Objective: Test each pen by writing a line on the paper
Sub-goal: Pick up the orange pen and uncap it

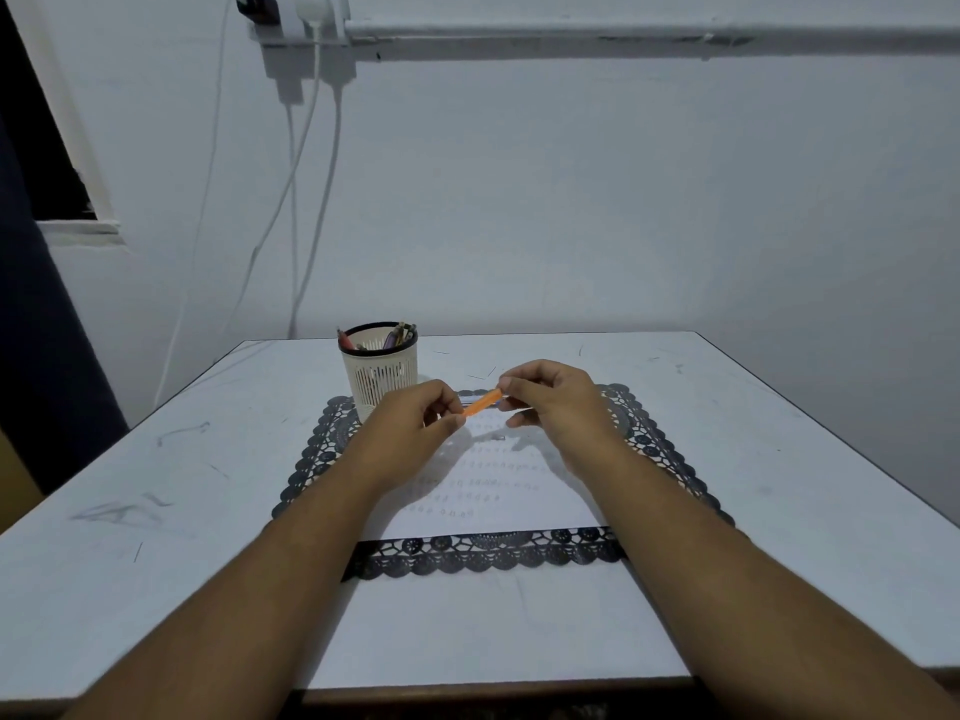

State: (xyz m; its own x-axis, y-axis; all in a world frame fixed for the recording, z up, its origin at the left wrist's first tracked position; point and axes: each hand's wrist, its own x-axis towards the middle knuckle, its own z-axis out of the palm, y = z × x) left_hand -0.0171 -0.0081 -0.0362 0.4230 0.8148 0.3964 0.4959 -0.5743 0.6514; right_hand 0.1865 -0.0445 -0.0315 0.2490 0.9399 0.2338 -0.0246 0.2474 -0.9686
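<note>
I hold an orange pen (pixel 482 402) between both hands: my left hand (pixel 415 415) pinches its lower end, my right hand (pixel 550 394) grips its upper end. Under my hands lies the paper (pixel 493 491) with rows of marks, on a black lace mat (pixel 483 556). Just beyond my left hand stands a pen holder (pixel 382 374) on the surface (pixel 156 485).

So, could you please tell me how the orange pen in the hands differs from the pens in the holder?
The orange pen lies nearly level above the paper, pinched at its ends by the left hand and right hand; the pens in the holder stand roughly upright, untouched. It shows bright orange; they look darker, purplish and reddish. All are slim sticks.
</note>
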